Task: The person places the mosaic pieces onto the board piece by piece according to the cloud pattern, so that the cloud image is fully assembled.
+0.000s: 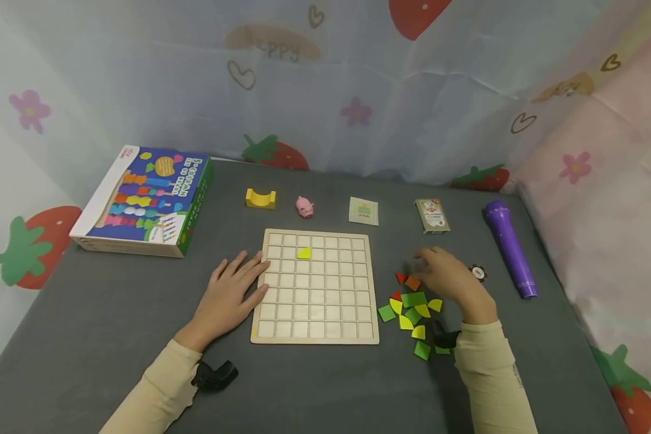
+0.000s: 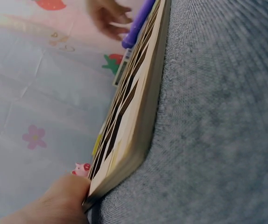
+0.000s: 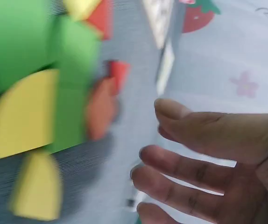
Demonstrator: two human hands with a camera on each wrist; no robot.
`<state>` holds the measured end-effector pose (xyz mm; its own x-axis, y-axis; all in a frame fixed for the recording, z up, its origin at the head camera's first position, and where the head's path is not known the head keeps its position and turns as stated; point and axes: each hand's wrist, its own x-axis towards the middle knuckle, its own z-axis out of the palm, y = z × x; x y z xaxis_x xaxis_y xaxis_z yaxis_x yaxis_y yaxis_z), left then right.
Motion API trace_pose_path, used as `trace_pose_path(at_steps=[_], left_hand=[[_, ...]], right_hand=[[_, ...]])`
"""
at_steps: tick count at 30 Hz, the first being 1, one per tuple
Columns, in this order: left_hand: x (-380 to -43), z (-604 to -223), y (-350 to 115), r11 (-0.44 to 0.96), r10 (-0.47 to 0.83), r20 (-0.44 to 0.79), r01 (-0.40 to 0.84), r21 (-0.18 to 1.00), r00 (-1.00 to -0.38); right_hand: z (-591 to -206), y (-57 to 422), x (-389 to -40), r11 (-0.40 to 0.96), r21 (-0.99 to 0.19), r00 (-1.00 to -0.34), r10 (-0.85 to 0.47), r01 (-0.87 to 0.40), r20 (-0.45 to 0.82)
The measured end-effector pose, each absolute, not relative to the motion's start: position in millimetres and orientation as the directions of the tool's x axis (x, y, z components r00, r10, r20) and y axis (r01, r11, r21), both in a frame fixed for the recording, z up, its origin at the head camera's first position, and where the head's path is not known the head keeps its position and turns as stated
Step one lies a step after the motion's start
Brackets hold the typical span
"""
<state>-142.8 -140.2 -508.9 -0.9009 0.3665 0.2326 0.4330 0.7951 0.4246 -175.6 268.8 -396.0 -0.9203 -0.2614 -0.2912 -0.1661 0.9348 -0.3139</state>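
Observation:
A wooden grid board (image 1: 317, 312) lies on the dark table, with one yellow quarter-round piece (image 1: 304, 254) in a cell near its top. My left hand (image 1: 222, 301) rests at the board's left edge, fingers spread and their tips over the frame. Over the far side of a loose group of pieces hovers my right hand (image 1: 449, 276), its fingers loosely bent and holding nothing in the right wrist view. Closest to it is an orange piece (image 1: 412, 283). Green pieces (image 3: 17, 42), yellow quarter-rounds (image 3: 24, 114) and small red triangles (image 3: 120, 74) lie nearby.
Behind the board stand a yellow arched block (image 1: 260, 199), a pink pig figure (image 1: 305, 207), a square card (image 1: 363, 211) and a playing-card box (image 1: 433, 216). A game box (image 1: 146, 199) is at back left. Rightward lie a round chip (image 1: 478, 273) and a purple flashlight (image 1: 511, 250).

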Motion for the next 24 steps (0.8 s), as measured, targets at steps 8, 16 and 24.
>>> trace_pose_path(at_steps=[8, 16, 24], left_hand=[[-143.8, -508.4, -140.7, 0.785, 0.392, 0.215, 0.447, 0.43, -0.895], [-143.1, -509.1, -140.6, 0.793, 0.406, 0.194, 0.45, 0.412, -0.893], [-142.5, -510.7, -142.5, 0.81, 0.391, 0.182, 0.431, 0.397, -0.902]], right_hand=[[-420.2, 279.8, -164.9, 0.915, -0.362, -0.915, -0.287, -0.175, -0.283], [-426.7, 278.4, -165.6, 0.912, -0.356, -0.928, -0.298, -0.206, -0.225], [-432.5, 277.4, -168.2, 0.919, -0.335, -0.929, -0.292, -0.207, -0.226]])
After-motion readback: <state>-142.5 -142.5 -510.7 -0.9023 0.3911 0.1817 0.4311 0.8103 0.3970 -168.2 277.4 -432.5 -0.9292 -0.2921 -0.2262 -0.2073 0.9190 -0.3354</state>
